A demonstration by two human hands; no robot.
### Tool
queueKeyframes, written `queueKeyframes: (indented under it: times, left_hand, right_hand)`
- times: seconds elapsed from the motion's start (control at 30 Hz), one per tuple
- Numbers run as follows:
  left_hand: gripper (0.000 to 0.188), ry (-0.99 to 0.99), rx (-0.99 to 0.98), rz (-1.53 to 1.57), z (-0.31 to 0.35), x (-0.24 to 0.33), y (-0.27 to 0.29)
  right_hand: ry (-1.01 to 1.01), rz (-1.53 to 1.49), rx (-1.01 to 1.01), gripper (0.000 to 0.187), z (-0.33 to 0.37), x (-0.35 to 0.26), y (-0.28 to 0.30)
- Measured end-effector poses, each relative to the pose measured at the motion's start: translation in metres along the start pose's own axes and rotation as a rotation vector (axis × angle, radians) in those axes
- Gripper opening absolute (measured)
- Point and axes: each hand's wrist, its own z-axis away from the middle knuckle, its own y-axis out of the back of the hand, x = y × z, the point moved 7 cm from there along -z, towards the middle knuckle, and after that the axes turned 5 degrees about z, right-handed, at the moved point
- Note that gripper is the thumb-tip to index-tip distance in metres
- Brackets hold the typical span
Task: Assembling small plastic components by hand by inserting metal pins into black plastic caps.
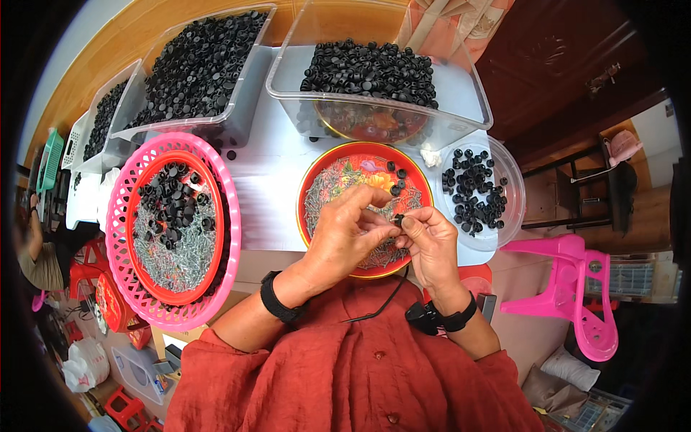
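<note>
Black cap sat pinched between my left hand and right hand, held over the red tray so loose pins stayed within reach.

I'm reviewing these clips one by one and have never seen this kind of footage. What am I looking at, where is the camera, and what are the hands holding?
This is one wide fisheye view from a camera worn on a person's head, looking down at their own bare hands. The left hand and right hand meet over a round red metal tray strewn with thin silvery pins, pinching a small black plastic cap between them. More caps fill the clear plastic bins, a clear round lid and a pink plastic basket on the white table.
</note>
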Motion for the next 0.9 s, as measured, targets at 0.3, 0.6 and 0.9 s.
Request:
queueKeyframes:
  times: [0.3, 0.6, 0.9]
  left_hand:
    - [0.018, 0.082, -0.105, -0.165, -0.003, -0.015, 0.002]
    - [0.026, -0.085, -0.118, -0.805, -0.037, -0.016, 0.012]
    - [0.023, 0.025, -0.196, -0.848, -0.042, -0.040, 0.019]
  right_hand:
    - [-0.053, -0.016, -0.030, 0.007, 0.001, 0.004, 0.009]
    - [-0.047, -0.117, 0.012, 0.018, -0.007, -0.002, 0.036]
    - [-0.035, -0.069, -0.024, 0.017, -0.006, -0.002, 0.032]
